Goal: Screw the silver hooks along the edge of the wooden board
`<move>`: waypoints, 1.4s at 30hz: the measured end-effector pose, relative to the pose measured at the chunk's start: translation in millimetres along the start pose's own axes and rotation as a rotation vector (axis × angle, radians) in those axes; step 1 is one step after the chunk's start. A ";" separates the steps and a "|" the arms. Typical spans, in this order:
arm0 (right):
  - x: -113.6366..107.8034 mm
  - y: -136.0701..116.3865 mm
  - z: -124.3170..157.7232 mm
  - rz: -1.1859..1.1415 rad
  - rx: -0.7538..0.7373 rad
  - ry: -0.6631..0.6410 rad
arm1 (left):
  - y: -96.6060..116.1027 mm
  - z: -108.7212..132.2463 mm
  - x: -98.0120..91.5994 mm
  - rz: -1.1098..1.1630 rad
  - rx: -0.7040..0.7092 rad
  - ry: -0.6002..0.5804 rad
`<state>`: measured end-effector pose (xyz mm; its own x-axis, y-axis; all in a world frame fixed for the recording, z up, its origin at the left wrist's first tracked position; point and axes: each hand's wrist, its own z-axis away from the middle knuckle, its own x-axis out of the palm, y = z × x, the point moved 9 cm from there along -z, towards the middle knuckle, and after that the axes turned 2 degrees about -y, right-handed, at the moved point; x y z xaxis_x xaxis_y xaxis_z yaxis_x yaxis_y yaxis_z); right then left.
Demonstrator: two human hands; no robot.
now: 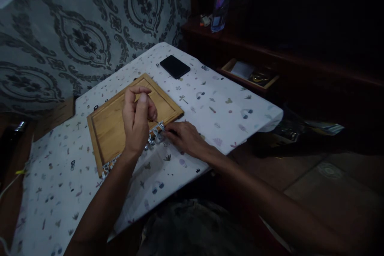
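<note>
A wooden tray (105, 126) lies on a table covered by a white patterned cloth (210, 104). Along the tray's near edge runs a strip of small shiny pieces (151, 138). My left hand (136, 118) is raised above the tray with its fingers pinched on a thin pin-like thing, too small to name, pointing down toward the strip. My right hand (186, 138) rests on the cloth at the strip's right end, fingers curled against the pieces and pressing on them.
A black phone (175, 66) lies at the table's far edge. A dark wooden shelf unit (270, 52) with an open drawer (249, 74) stands to the right. A bottle (219, 4) stands on the shelf. Patterned wallpaper is behind the table.
</note>
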<state>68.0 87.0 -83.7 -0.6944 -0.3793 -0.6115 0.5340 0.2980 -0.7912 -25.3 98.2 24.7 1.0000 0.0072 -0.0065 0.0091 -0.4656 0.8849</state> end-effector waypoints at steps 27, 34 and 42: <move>0.3 0.8 1.0 0.013 0.027 -0.021 | -14.6 -17.1 6.1 0.262 -0.141 -0.088; -0.1 0.6 -0.5 0.033 -0.007 0.018 | -6.6 -9.3 -8.4 0.000 -0.044 0.064; 0.7 1.4 0.7 0.022 0.024 -0.004 | -2.9 -4.4 -0.5 0.155 0.015 0.171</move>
<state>68.5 86.5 -85.2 -0.6807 -0.3765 -0.6284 0.5605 0.2847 -0.7777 -25.8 103.5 24.2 0.9743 0.0835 0.2090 -0.1433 -0.4863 0.8620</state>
